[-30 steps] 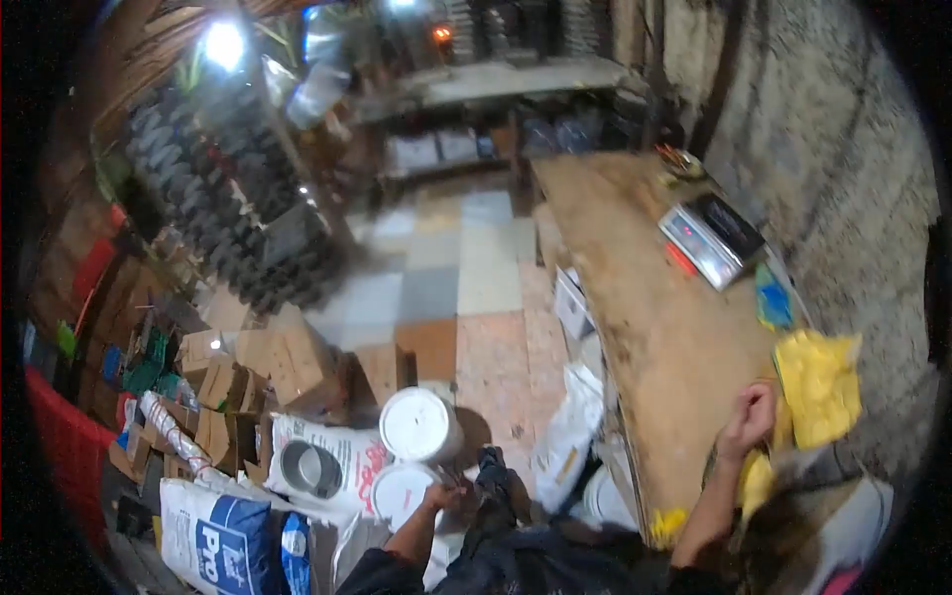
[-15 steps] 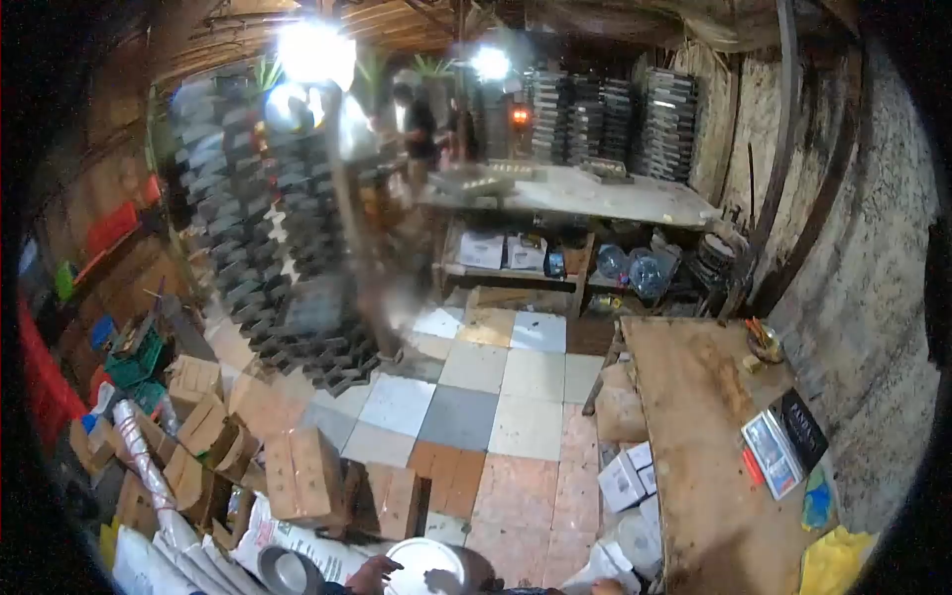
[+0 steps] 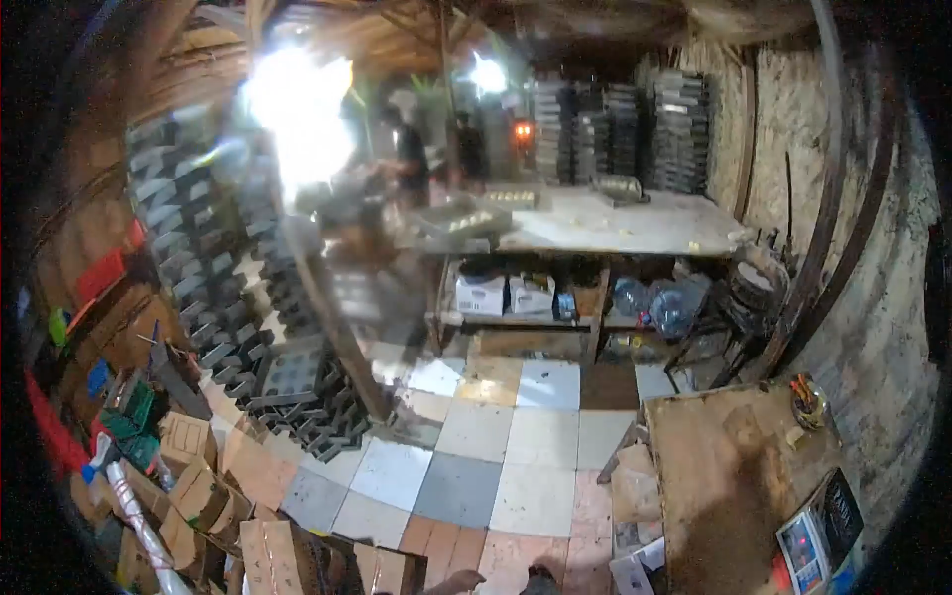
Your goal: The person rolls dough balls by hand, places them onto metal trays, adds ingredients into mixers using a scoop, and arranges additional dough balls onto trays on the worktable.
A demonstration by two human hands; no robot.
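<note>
At the bottom edge, a small skin-toned shape (image 3: 456, 582) pokes into view, apparently part of my left hand. Its fingers cannot be made out, nor anything in them. Just right of it is a dark shape (image 3: 540, 579) over the floor tiles, too cut off to name. My right hand does not show. Nearest to these shapes are cardboard boxes (image 3: 273, 560) at the lower left and the wooden table (image 3: 694, 466) on the right. A digital scale (image 3: 803, 548) with a lit red display rests on that table beside a black box (image 3: 840, 514).
Tiled floor (image 3: 466, 431) runs forward to a long workbench (image 3: 635, 223) bearing trays (image 3: 456, 223). Dark stacked trays (image 3: 213, 307) and a wooden post (image 3: 342, 342) stand at left. A person (image 3: 407, 159) is behind them. A small basket (image 3: 808, 402) sits on the near table.
My view has tilted up, so the workbench and near table appear lower. The white round container beside my left hand has left the frame, as has my right hand.
</note>
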